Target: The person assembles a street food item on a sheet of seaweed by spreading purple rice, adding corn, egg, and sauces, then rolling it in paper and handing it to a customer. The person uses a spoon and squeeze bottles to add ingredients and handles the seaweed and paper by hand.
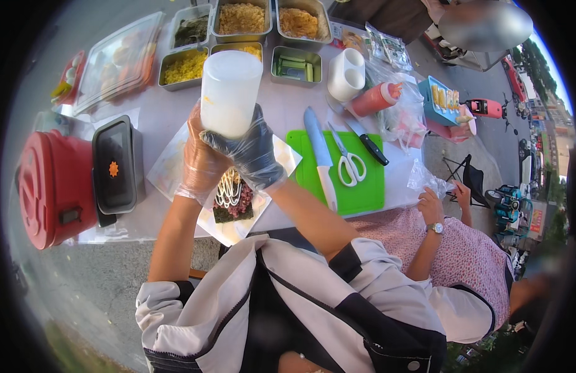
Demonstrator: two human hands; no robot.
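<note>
Both gloved hands, left hand [201, 163] and right hand [251, 155], are closed around an inverted white squeeze bottle [229, 93], held above the seaweed roll [233, 198] at the tabletop's [157, 112] near edge. Step in hand: saucing. Next move likely calls for steady squeezing along the filling.

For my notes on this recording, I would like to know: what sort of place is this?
Most likely an outdoor street food stall. A table carries metal trays of fillings, a green cutting board with a knife, and a seaweed roll under the white squeeze bottle. Pavement and parked scooters lie beyond.
</note>
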